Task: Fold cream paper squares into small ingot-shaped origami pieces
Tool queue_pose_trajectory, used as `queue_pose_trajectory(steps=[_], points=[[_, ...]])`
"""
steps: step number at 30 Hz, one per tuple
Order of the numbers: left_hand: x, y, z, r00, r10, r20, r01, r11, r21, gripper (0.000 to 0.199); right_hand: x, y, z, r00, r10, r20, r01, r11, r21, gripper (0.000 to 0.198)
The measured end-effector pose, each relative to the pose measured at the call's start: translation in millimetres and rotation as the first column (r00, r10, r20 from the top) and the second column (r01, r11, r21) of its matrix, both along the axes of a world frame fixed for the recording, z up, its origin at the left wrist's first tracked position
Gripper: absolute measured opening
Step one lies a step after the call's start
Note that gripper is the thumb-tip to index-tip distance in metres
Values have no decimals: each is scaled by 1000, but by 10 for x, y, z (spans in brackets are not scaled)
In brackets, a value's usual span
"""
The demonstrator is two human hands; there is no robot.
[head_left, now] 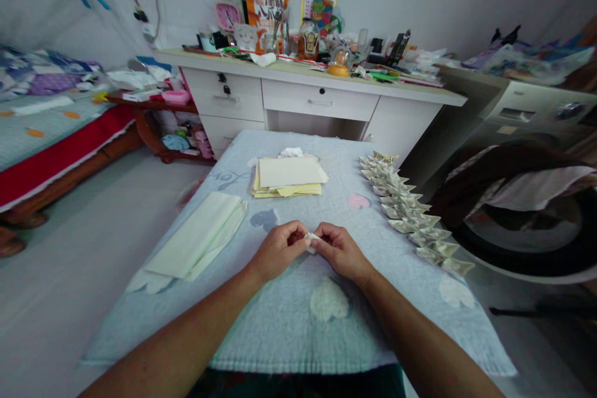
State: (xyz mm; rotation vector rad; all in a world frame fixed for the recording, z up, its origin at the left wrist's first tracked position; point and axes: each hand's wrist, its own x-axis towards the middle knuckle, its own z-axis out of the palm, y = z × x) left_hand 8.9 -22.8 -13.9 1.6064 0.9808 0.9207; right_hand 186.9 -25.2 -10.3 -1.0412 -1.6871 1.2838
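Both my hands meet over the middle of the cloth-covered table. My left hand pinches one side of a small folded piece of paper. On its other side, my right hand grips it between thumb and fingers. The fingers cover most of the paper, so its full shape is hidden. Beyond my hands lies a stack of cream and yellow paper sheets. To the left rests a pale green folded stack of paper. Several folded paper pieces with pointed ends stand in a row along the right side.
A white desk with jars, a clock and an orange bag stands behind the table. At the right is a washing machine with dark cloth hanging at its door. A bed and a low wooden shelf are at the left.
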Motion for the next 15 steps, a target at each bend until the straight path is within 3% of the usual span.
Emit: queue_pose_trajectory(steps=[15], points=[[-6,39,7,996,28,80,-22,997,-75,14,-35,-18,-30,987,-14,160,5,998,60,36]])
